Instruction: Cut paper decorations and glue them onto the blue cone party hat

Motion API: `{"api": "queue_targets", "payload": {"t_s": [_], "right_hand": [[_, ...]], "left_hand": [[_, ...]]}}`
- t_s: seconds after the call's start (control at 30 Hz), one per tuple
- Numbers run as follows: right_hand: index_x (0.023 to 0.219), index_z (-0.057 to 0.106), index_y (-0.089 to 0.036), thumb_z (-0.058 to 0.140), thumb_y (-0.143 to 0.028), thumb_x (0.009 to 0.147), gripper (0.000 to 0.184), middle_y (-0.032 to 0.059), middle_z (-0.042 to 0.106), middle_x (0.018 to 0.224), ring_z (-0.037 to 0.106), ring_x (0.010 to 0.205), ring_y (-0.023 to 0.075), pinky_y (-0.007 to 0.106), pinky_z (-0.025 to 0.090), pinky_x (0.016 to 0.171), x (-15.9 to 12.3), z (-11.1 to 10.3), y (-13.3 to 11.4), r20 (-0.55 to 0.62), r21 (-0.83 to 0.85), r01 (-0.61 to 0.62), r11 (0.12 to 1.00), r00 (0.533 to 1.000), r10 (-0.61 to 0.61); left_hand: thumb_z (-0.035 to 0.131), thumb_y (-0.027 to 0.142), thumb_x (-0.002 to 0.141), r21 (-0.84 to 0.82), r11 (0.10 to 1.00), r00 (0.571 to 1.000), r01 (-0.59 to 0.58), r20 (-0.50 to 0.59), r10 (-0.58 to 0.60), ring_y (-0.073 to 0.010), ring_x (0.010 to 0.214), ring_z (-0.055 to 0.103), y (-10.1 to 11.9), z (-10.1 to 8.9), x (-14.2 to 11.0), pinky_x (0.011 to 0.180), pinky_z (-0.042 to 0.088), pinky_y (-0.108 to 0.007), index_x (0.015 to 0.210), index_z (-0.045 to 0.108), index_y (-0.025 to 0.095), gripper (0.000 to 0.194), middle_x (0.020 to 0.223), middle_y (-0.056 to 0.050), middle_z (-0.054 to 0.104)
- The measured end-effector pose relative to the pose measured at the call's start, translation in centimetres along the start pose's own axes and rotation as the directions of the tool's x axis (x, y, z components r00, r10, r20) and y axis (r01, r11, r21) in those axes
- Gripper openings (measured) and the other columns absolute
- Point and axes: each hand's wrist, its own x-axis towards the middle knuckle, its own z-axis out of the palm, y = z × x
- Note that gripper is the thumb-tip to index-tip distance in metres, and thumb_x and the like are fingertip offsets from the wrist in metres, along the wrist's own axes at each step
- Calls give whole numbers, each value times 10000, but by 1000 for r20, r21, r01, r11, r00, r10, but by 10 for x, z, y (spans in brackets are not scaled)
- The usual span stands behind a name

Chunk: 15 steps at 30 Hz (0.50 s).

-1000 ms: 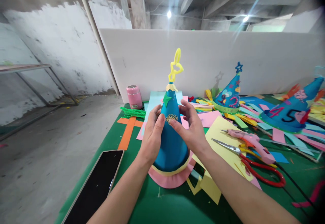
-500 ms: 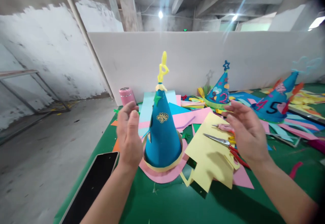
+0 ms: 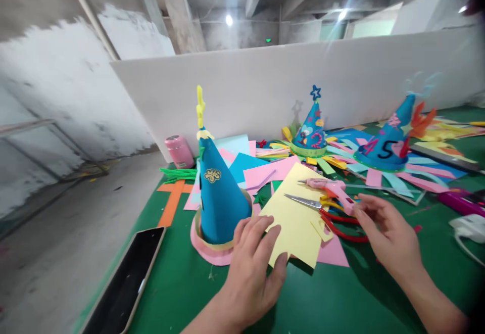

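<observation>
A blue paper cone hat [image 3: 223,192] stands on the green table, with a yellow topper, a gold emblem and a pink brim. My left hand [image 3: 255,268] is open in front of its right side, fingers spread over the edge of a pale yellow paper sheet [image 3: 291,223]; it holds nothing. On that sheet lie a pink glue gun [image 3: 328,187] and red-handled scissors [image 3: 306,201]. My right hand [image 3: 394,238] is by the glue gun's handle end, fingers curved and thumb apart; whether the fingertips touch the handle I cannot tell.
Two decorated cone hats, one with a star [image 3: 310,134] and one with a 5 [image 3: 386,144], stand behind among paper strips. A phone [image 3: 129,278] lies at the left edge. A pink jar [image 3: 179,152] and green pipe cleaners [image 3: 178,175] are behind; a white plug [image 3: 470,228] is at right.
My left hand has moved from the hat's left side to its front right. My right hand has dropped toward the glue gun's handle. The view has turned right, and the hat appears further left.
</observation>
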Motion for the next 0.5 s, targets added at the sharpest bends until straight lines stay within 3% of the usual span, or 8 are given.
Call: {"api": "queue_targets", "payload": {"t_s": [0.13, 0.2, 0.27, 0.3, 0.33, 0.4, 0.5], "right_hand": [[978, 569, -214, 541, -359, 757, 266, 39, 632, 831, 604, 720, 188, 277, 497, 650, -12, 1, 1, 6, -214, 168, 962, 985, -171], [964, 576, -198, 531, -341, 768, 247, 48, 640, 843, 605, 696, 175, 251, 500, 636, -17, 0, -1, 35, -243, 291, 925, 956, -292], [947, 578, -186, 518, -330, 779, 229, 54, 641, 853, 599, 662, 161, 236, 494, 611, -19, -1, -3, 46, -262, 377, 888, 924, -379], [942, 579, -182, 516, -326, 781, 225, 54, 639, 849, 593, 646, 155, 229, 488, 584, -19, -1, -3, 40, -274, 394, 877, 916, -399], [942, 581, -180, 516, -322, 782, 223, 53, 637, 841, 587, 635, 153, 226, 480, 561, -19, -1, -3, 23, -285, 394, 874, 914, -405], [950, 581, -175, 522, -304, 781, 220, 52, 633, 831, 580, 642, 157, 235, 472, 560, -18, -1, -2, -22, -286, 383, 879, 914, -405], [937, 577, -170, 537, -268, 774, 195, 65, 634, 837, 583, 679, 176, 279, 475, 642, -15, 2, 0, -78, -234, 375, 897, 913, -401]], "left_hand": [[551, 125, 729, 109, 984, 959, 140, -263, -108, -225, 891, 533, -19, -8, 8, 735, 458, -373, 990, 495, 222, 284, 963, -64, 536], [597, 169, 707, 161, 958, 883, 240, -445, -146, -225, 867, 517, -35, -19, 16, 741, 444, -386, 929, 491, 220, 251, 903, -46, 511], [585, 203, 722, 165, 930, 812, 328, -552, -189, -238, 899, 490, -51, -32, 25, 768, 420, -412, 948, 474, 199, 252, 893, -53, 491], [596, 243, 717, 130, 899, 765, 418, -584, -271, -237, 904, 490, -59, -37, 29, 774, 417, -410, 959, 475, 195, 275, 900, -52, 494], [613, 286, 703, 72, 867, 724, 493, -587, -363, -240, 913, 493, -67, -42, 34, 778, 415, -408, 973, 480, 188, 316, 926, -59, 496], [632, 337, 686, -103, 823, 690, 559, -492, -531, -255, 993, 481, -80, -50, 41, 817, 400, -409, 1062, 475, 178, 438, 1052, -95, 495], [612, 358, 711, -401, 743, 704, 536, -272, -656, -253, 1080, 458, -92, -56, 50, 848, 391, -392, 1181, 428, 189, 533, 1162, -111, 495]]}}
